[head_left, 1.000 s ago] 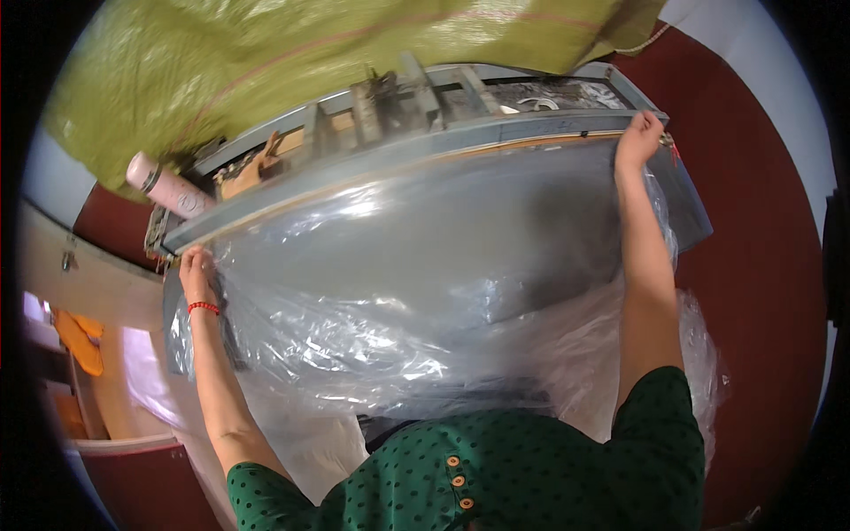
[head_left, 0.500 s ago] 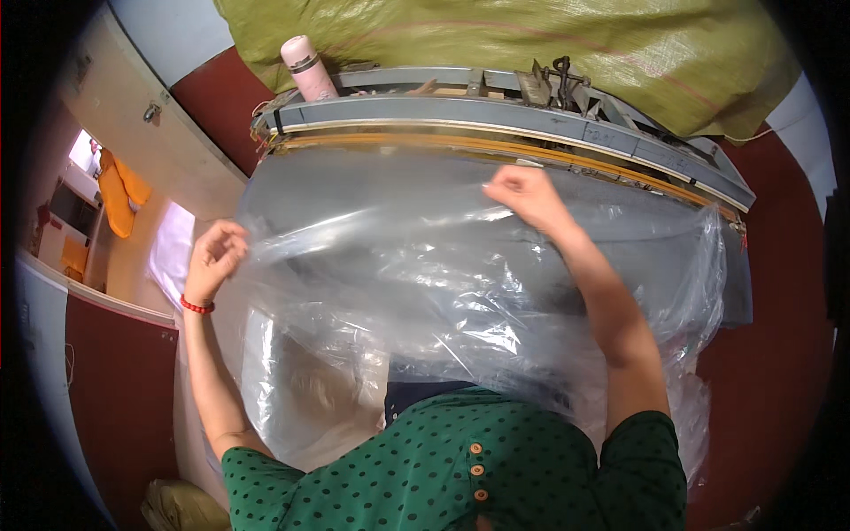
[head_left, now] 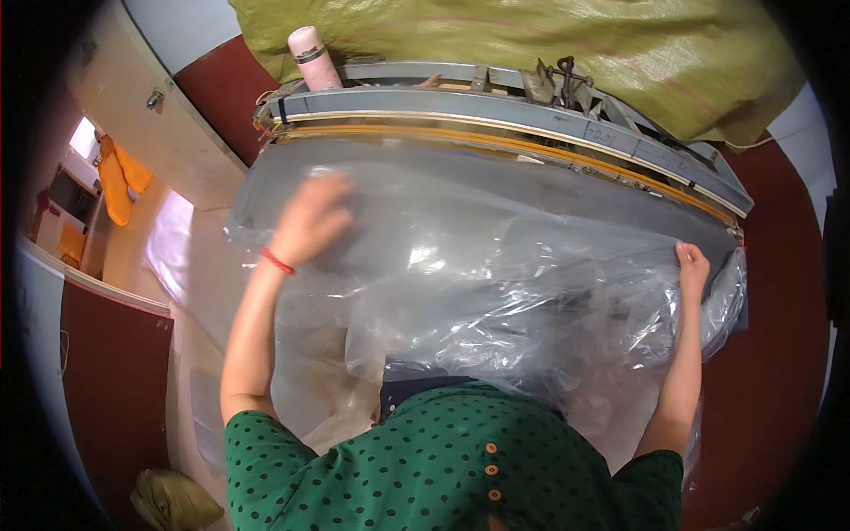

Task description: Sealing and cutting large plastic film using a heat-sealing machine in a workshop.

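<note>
A large sheet of clear plastic film (head_left: 496,292) lies wrinkled over the grey work surface (head_left: 381,159) and hangs over its near edge toward my body. My left hand (head_left: 312,217), with a red bead bracelet on the wrist, is over the film at the left. It is blurred by motion, but its fingers look stretched out and hold nothing that I can see. At the right end of the surface, my right hand (head_left: 693,265) pinches the film's edge between thumb and fingers, pulling a taut fold toward it.
Along the far edge runs a metal frame (head_left: 416,102) with an orange strip and a dark clamp (head_left: 565,81). A pink bottle (head_left: 315,60) stands at its left end. Behind hangs a large yellow-green woven sheet (head_left: 531,44). A door (head_left: 142,80) stands open at the left.
My right hand has moved far right with the film's edge. My left hand has released its pinch and moved right over the film, which now lies flatter on the surface.
</note>
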A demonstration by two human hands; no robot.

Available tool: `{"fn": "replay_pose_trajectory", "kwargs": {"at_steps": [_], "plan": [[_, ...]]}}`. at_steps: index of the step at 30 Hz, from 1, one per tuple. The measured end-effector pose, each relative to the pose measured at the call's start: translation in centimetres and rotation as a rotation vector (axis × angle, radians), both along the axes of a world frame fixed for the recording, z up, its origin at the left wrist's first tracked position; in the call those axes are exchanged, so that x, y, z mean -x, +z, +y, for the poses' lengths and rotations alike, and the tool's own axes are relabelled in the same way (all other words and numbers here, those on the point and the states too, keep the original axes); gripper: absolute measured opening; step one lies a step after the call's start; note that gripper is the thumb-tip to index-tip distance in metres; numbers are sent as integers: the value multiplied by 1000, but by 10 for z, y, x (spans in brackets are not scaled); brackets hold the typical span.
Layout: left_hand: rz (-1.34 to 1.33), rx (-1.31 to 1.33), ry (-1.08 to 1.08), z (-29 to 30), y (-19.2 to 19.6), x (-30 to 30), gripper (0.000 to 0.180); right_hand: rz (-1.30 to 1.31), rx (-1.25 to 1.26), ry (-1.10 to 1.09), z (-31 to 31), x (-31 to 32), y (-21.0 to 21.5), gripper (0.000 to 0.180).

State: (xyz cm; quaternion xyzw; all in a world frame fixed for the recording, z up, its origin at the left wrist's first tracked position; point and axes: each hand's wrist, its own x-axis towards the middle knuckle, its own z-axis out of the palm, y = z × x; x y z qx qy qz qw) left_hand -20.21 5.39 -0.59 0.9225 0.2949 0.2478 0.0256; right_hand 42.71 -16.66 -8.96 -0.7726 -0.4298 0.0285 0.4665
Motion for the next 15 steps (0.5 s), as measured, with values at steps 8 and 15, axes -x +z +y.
{"fn": "replay_pose_trajectory", "kwargs": {"at_steps": [8,15], "plan": [[218,139,212,-86,-56,-36,58,-291,148,-396,-118,-107,-12,25],[-93,98,9,-54,-38,-91,34,-451,364,-611,-87,-80,1,26]]}}
